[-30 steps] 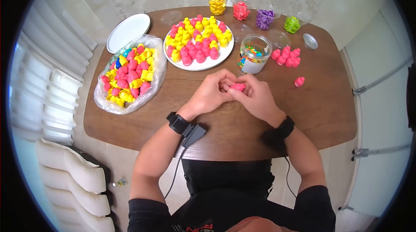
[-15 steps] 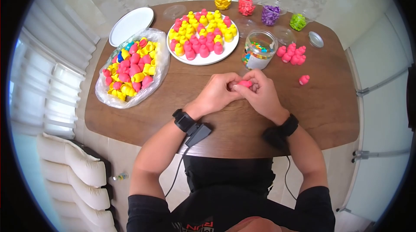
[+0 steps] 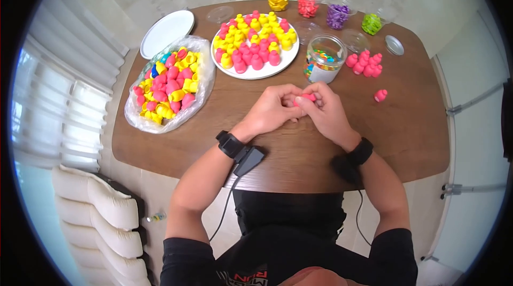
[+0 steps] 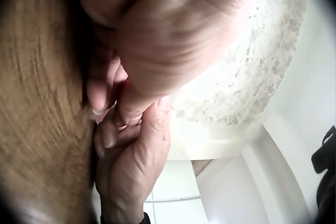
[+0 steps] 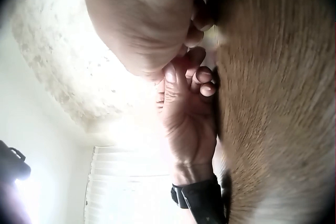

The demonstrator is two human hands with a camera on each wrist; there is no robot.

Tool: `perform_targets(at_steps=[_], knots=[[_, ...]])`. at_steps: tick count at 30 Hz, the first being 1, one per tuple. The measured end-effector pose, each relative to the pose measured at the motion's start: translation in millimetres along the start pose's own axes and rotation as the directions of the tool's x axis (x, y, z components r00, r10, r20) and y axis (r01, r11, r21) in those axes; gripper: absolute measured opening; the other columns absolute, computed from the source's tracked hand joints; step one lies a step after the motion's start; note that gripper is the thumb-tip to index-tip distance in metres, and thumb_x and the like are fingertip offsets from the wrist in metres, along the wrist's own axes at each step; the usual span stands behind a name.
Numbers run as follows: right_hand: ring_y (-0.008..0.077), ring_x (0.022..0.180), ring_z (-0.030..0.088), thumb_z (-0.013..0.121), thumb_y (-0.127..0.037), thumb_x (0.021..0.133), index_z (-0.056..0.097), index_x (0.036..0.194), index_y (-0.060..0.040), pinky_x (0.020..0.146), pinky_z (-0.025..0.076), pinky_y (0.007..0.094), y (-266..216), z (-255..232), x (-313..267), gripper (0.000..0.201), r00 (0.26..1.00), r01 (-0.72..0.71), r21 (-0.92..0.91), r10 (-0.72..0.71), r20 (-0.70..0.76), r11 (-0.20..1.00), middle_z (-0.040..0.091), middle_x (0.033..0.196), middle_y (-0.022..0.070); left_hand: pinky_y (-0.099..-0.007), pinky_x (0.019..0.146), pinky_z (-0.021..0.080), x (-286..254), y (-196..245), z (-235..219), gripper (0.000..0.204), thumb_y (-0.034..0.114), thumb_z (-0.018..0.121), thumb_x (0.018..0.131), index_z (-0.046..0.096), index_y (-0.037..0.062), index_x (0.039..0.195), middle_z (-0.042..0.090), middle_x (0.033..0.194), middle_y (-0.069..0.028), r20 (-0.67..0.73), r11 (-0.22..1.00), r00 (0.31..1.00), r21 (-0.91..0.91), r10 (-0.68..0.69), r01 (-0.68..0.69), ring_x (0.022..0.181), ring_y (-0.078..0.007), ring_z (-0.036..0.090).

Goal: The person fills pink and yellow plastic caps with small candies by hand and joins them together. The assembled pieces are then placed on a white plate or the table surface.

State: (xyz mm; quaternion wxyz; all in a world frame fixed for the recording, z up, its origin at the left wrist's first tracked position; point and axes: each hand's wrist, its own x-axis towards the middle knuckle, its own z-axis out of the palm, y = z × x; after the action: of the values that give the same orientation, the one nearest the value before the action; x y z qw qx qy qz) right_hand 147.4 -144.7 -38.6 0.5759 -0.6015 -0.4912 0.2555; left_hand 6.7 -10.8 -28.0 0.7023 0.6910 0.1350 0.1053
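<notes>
Both hands meet over the middle of the table. The left hand (image 3: 272, 108) and the right hand (image 3: 327, 112) pinch one small pink piece (image 3: 308, 97) between their fingertips; most of it is covered. In the left wrist view only a sliver of red (image 4: 124, 88) shows between the fingers, with the right hand (image 4: 131, 166) below. The right wrist view has the left hand (image 5: 191, 124) touching the right hand's fingers. A clear jar (image 3: 324, 61) of small colourful pieces stands just beyond the hands. One pink bottle-shaped piece (image 3: 380, 95) lies to the right.
A white plate (image 3: 251, 75) carries many pink and yellow pieces. At left lie an open plastic bag (image 3: 207, 80) of pink, yellow and blue pieces and a white lid (image 3: 166, 34). Several cups, one with purple pieces (image 3: 337, 17), line the far edge. Pink pieces (image 3: 366, 65) cluster at right.
The head view has shifted a little, so the table appears farther right. Both hands stay together around the pink piece, their fingers slightly rearranged.
</notes>
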Motion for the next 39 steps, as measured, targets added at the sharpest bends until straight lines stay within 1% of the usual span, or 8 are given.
perform_targets(at_steps=[9, 17, 22, 24, 28, 32, 35, 39], knots=[[0.0036, 0.058, 0.048, 0.053, -0.026, 0.111, 0.06, 0.103, -0.0028, 0.05, 0.039, 0.0212, -0.9, -5.9, 5.8, 0.025, 0.982, -0.168, 0.354, 0.188, -0.024, 0.92, 0.059, 0.076, -0.0002, -0.0283, 0.08, 0.061, 1.8, -3.6, -4.2, 0.025, -0.001, 0.073, 0.096, 0.061, -0.0014, 0.117, 0.071, 0.106, -0.0087, 0.047, 0.997, 0.998, -0.075, 0.028, -0.025, 0.093, -0.0142, 0.07], [0.0039, 0.057, 0.05, 0.061, -0.024, 0.105, 0.062, 0.093, -0.0043, 0.05, 0.038, 0.0237, 5.1, -9.0, 7.8, 0.023, 0.985, -0.132, 0.426, 0.167, -0.045, 0.895, 0.058, 0.069, -0.0018, -0.0277, 0.079, 0.062, 1.1, 6.3, -8.1, 0.032, 0.001, 0.076, 0.094, 0.067, -0.004, 0.123, 0.074, 0.109, -0.0108, -0.176, 0.997, 0.984, -0.079, -0.024, 0.011, 0.091, -0.0152, 0.073], [0.0032, 0.058, 0.051, 0.063, -0.024, 0.105, 0.061, 0.093, -0.005, 0.051, 0.039, 0.0223, 11.5, -6.7, 9.1, 0.022, 0.993, -0.055, 0.244, 0.079, -0.091, 0.968, 0.056, 0.069, -0.0031, -0.0255, 0.07, 0.06, 7.6, 32.6, -7.8, 0.03, 0.003, 0.077, 0.093, 0.069, -0.0027, 0.122, 0.075, 0.098, -0.0068, -0.267, 0.994, 0.962, 0.105, 0.058, -0.031, 0.081, -0.0123, 0.071], [0.009, 0.063, 0.055, 0.067, -0.027, 0.1, 0.064, 0.091, -0.0007, 0.057, 0.044, 0.03, 13.1, -3.6, 10.3, 0.028, 0.99, -0.055, 0.24, 0.085, -0.116, 0.969, 0.06, 0.071, 0.0023, -0.0248, 0.066, 0.059, 11.4, 48.4, -0.1, 0.031, 0.004, 0.078, 0.093, 0.066, -0.0028, 0.12, 0.073, 0.094, -0.0049, -0.281, 0.989, 0.956, 0.141, 0.086, -0.048, 0.077, -0.0108, 0.07], [0.0145, 0.066, 0.058, 0.07, -0.029, 0.096, 0.067, 0.09, 0.0021, 0.063, 0.048, 0.0349, 11.5, -3.9, 9.4, 0.032, 0.99, -0.053, 0.223, 0.081, -0.117, 0.973, 0.064, 0.072, 0.0075, -0.0253, 0.063, 0.058, 27.5, 83.6, -0.3, 0.031, 0.005, 0.078, 0.093, 0.055, 0.0019, 0.114, 0.072, 0.093, -0.006, -0.211, 0.951, 0.968, 0.301, 0.138, -0.07, 0.075, -0.0103, 0.068], [0.0155, 0.067, 0.059, 0.07, -0.029, 0.096, 0.067, 0.091, 0.0021, 0.064, 0.049, 0.035, 10.6, -5.2, 7.2, 0.032, 0.991, -0.038, 0.209, 0.063, -0.114, 0.977, 0.065, 0.072, 0.0079, -0.0253, 0.062, 0.056, 51.2, 113.6, 3.9, 0.021, 0.007, 0.074, 0.096, 0.06, -0.0005, 0.11, 0.073, 0.091, -0.0071, -0.161, 0.89, 0.971, 0.448, 0.177, -0.088, 0.075, -0.0093, 0.069], [0.0158, 0.067, 0.06, 0.07, -0.029, 0.096, 0.067, 0.091, 0.0018, 0.064, 0.049, 0.035, 9.2, -5.8, 6.2, 0.031, 0.991, -0.02, 0.205, 0.046, -0.123, 0.979, 0.065, 0.072, 0.008, -0.0228, 0.056, 0.052, 67.9, 126.0, 11.6, 0.024, 0.01, 0.075, 0.095, 0.063, -0.0029, 0.112, 0.071, 0.089, -0.0057, -0.142, 0.794, 0.973, 0.606, 0.182, -0.06, 0.069, -0.0076, 0.064], [0.0156, 0.067, 0.06, 0.069, -0.029, 0.097, 0.067, 0.091, 0.0018, 0.065, 0.05, 0.0353, 3.3, -8.7, 3.7, 0.031, 0.992, -0.033, 0.204, 0.056, -0.11, 0.979, 0.065, 0.073, 0.0081, -0.0289, 0.069, 0.055, 87.0, 120.8, 15.3, 0.03, 0.014, 0.075, 0.094, 0.07, -0.0053, 0.117, 0.074, 0.09, -0.0089, -0.036, 0.516, 0.954, 0.847, 0.296, -0.128, 0.075, -0.0122, 0.066]])
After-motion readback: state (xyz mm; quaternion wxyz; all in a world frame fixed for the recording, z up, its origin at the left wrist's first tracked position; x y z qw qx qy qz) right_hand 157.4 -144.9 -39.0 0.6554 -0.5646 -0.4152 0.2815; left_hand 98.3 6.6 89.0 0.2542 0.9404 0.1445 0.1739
